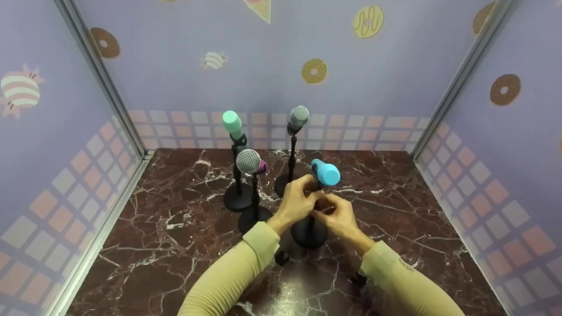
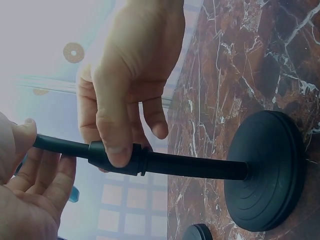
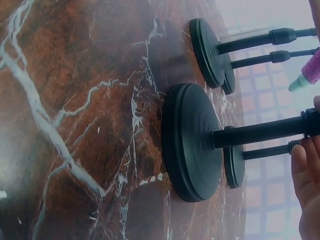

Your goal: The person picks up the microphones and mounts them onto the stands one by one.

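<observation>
A light blue microphone (image 1: pixel 328 174) sits tilted atop a black microphone stand (image 1: pixel 309 232) with a round base. With thumb and fingers, my left hand (image 1: pixel 298 199) holds the stand's thin upper rod just beneath the microphone. Lower down, my right hand (image 1: pixel 339 215) pinches the stand's thicker collar (image 2: pixel 112 156); its thumb presses the collar's side in the left wrist view. The base (image 3: pixel 190 142) rests flat on the table in the right wrist view. Most of the upper rod is hidden behind the hands in the head view.
Three more stands hold a mint green microphone (image 1: pixel 232 123), a silver-headed microphone (image 1: pixel 299 116) and a purple microphone with a silver mesh head (image 1: pixel 249 161), left of and behind my hands. The marbled dark red table (image 1: pixel 175 263) is enclosed by patterned walls (image 1: pixel 263 79).
</observation>
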A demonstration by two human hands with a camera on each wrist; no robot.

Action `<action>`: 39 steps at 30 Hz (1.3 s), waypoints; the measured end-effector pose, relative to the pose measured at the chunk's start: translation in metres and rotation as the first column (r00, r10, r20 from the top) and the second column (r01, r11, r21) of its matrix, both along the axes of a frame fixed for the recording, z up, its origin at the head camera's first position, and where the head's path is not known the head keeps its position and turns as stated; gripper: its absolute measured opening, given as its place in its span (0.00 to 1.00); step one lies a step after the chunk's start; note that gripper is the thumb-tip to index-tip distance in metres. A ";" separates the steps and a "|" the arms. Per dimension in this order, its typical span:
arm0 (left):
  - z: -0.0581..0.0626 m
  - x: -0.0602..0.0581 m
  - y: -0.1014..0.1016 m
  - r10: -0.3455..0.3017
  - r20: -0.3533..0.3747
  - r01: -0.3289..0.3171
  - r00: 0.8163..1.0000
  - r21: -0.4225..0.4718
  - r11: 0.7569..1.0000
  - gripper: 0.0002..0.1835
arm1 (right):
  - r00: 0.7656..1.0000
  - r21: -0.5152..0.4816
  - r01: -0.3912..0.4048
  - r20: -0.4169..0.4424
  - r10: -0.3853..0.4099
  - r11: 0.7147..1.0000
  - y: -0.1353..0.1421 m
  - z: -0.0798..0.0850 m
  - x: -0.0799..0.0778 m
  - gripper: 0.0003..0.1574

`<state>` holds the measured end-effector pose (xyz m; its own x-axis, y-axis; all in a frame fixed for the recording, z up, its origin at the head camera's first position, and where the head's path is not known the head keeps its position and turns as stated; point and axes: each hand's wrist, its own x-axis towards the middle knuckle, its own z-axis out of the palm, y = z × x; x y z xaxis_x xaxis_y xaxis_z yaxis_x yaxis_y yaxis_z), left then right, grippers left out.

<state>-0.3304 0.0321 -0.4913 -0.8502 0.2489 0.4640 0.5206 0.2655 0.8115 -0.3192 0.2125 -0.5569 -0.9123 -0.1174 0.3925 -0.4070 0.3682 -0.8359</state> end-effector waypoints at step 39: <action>0.001 0.000 0.001 -0.023 0.040 0.022 0.999 0.029 0.999 0.06 | 0.984 -0.034 -0.166 0.059 0.168 0.986 0.003 0.006 0.001 0.21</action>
<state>-0.3301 0.0333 -0.4907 -0.8627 0.2552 0.4366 0.4929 0.2311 0.8389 -0.3181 0.2151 -0.5510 -0.9031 -0.2595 0.3422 -0.4087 0.2747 -0.8704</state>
